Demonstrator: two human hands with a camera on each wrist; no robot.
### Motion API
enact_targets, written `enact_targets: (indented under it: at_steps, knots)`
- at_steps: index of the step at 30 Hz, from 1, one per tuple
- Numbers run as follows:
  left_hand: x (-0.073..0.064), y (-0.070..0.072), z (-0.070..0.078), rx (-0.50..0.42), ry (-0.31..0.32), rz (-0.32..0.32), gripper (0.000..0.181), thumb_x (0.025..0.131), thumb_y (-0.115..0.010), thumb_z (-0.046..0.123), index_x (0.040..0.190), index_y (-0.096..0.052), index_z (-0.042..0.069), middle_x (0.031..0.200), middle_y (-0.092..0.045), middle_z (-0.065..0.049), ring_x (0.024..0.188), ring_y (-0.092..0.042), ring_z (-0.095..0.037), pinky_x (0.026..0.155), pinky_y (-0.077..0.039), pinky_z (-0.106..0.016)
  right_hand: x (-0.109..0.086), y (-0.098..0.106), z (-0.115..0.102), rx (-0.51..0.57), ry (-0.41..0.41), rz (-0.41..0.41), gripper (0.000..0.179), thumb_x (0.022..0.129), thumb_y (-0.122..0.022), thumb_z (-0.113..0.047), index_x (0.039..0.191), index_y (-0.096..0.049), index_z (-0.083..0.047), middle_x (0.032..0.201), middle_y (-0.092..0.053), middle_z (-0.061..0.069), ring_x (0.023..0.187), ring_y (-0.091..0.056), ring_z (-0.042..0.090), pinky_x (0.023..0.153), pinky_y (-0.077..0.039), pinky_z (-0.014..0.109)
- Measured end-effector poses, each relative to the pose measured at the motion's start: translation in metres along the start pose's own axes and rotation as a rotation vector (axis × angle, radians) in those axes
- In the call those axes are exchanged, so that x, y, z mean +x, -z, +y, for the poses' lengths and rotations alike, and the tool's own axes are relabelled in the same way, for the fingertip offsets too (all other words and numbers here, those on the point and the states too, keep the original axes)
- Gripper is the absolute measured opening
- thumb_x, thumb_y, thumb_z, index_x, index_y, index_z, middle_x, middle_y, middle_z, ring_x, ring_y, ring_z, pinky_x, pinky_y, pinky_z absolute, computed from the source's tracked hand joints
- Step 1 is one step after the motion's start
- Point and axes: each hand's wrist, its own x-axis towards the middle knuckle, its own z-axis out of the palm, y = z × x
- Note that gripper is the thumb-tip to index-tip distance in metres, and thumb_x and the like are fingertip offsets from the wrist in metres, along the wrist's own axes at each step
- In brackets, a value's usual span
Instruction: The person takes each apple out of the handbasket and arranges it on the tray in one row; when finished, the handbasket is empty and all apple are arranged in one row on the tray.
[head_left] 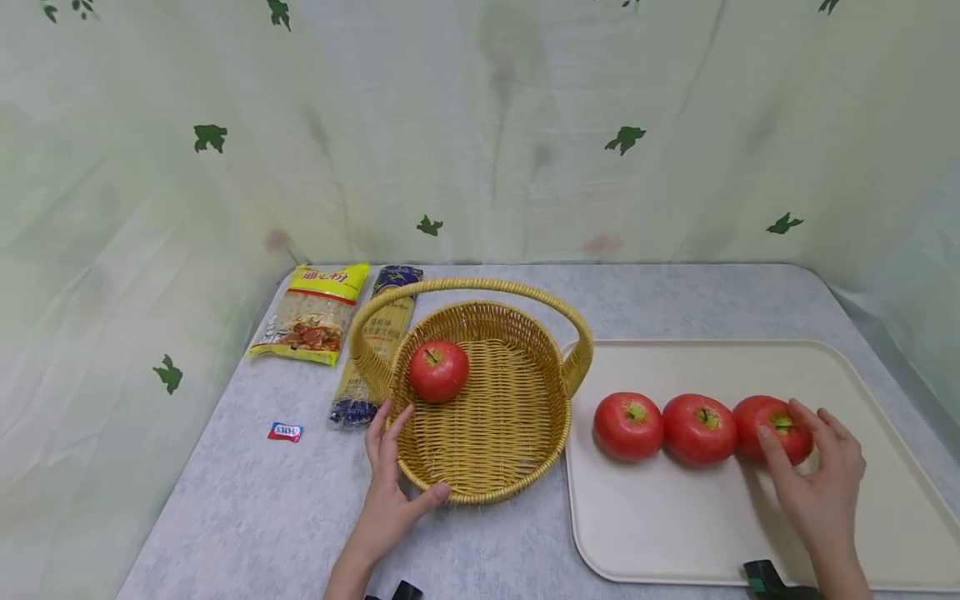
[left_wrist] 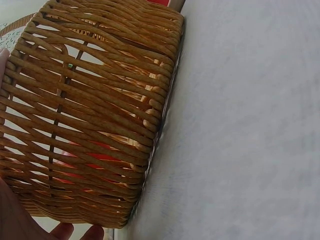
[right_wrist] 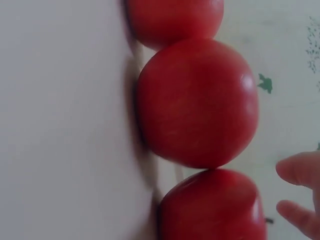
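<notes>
A round wicker basket (head_left: 517,492) with a tall arched handle has one red apple (head_left: 438,372) inside, at its left. My left hand (head_left: 390,500) rests at the basket's near left side, thumb at the front rim and spread fingers along the left. The left wrist view shows the basket's woven wall (left_wrist: 95,115) close up. Three red apples, the left (head_left: 628,427), middle (head_left: 699,430) and right (head_left: 767,421), sit in a row on a cream tray (head_left: 675,533). My right hand (head_left: 821,471) is over the right apple, and its visible fingertips (right_wrist: 295,170) look apart from the apple.
Left of the basket lie a yellow-topped food bag (head_left: 311,312) and a long pasta packet (head_left: 390,321), partly behind the basket handle. A small red and blue wrapped piece (head_left: 286,432) lies nearer. A patterned cloth (head_left: 525,150) hangs behind the table.
</notes>
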Motion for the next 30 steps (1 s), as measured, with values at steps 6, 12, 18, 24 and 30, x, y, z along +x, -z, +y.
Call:
enact_targets:
  at_steps: [6,12,18,24,30]
  knots:
    - [0.0,0.001,0.028,-0.025,-0.003,0.0,0.096,0.071,-0.077,0.005,0.15,-0.023,0.014,0.153,0.006,-0.008,0.137,0.007,-0.036,0.093,-0.009,-0.077,-0.006,-0.002,-0.018,0.033,0.162,0.097,0.04,0.086,-0.067,-0.005,0.124,-0.057,0.003,0.143,-0.039,0.01,0.134,-0.023,0.013,0.104,-0.029,0.049]
    - [0.0,0.001,0.039,-0.021,-0.022,0.0,0.094,0.073,-0.076,0.007,0.15,-0.023,0.016,0.153,0.005,-0.013,0.137,0.006,-0.037,0.092,-0.009,-0.077,-0.011,-0.008,-0.047,0.116,0.516,0.02,0.034,0.074,-0.072,0.005,0.107,-0.064,0.006,0.13,-0.05,0.018,0.129,-0.034,0.023,0.098,-0.028,0.021]
    - [0.0,0.001,0.035,-0.025,-0.042,0.002,0.094,0.073,-0.077,0.007,0.15,-0.023,0.015,0.153,0.004,-0.015,0.137,0.006,-0.036,0.092,-0.009,-0.077,-0.023,-0.025,-0.089,0.276,0.683,-0.082,0.03,0.07,-0.074,0.007,0.099,-0.07,0.001,0.121,-0.057,0.016,0.124,-0.04,0.031,0.101,-0.03,0.024]
    - [0.001,0.001,0.033,-0.022,-0.041,0.003,0.094,0.072,-0.077,0.006,0.15,-0.024,0.014,0.153,0.004,-0.015,0.137,0.007,-0.036,0.092,-0.009,-0.077,-0.041,-0.049,-0.141,0.485,0.878,-0.17,0.016,0.086,-0.07,-0.016,0.093,-0.071,-0.003,0.112,-0.06,0.018,0.114,-0.047,0.036,0.1,-0.035,0.031]
    - [0.0,0.001,0.033,-0.021,-0.031,0.001,0.094,0.072,-0.076,0.006,0.15,-0.024,0.014,0.153,0.004,-0.015,0.137,0.007,-0.036,0.092,-0.009,-0.077,-0.058,-0.074,-0.186,0.626,0.965,-0.303,0.012,0.091,-0.064,-0.015,0.092,-0.068,-0.004,0.11,-0.061,0.015,0.104,-0.051,0.032,0.091,-0.039,0.03]
